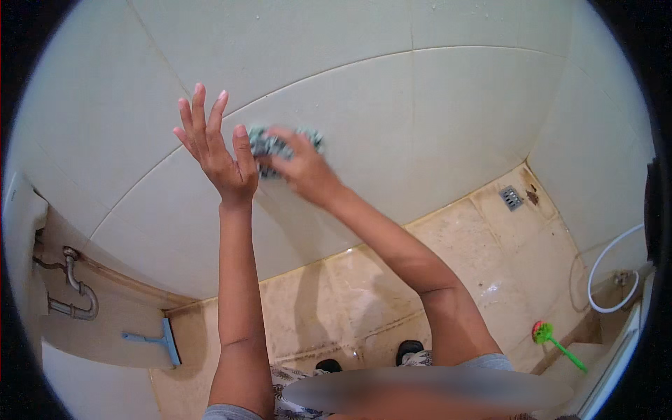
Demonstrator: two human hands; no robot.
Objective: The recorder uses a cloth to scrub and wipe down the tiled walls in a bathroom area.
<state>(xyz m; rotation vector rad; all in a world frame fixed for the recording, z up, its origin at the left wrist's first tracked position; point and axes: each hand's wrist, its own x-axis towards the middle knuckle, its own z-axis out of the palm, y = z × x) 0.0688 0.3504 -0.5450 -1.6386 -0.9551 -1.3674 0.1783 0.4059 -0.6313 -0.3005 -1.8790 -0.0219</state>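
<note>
My right hand (307, 168) presses a patterned green-and-grey cloth (310, 137) to the pale wall tiles (367, 121); both hand and cloth look blurred. Just left of it, my left hand (220, 152) is raised with its fingers spread and nothing in them. Its fingertips point up the wall, and the frame does not settle whether they touch the tiles. Part of the cloth is hidden behind my left thumb and right fingers.
Below lies a stained beige tile floor (367, 294) with a metal drain grate (511, 198). A blue squeegee (167, 341) and a drainpipe (84, 299) are at left. At right are a green-handled brush (564, 352) and a white hose (593, 283).
</note>
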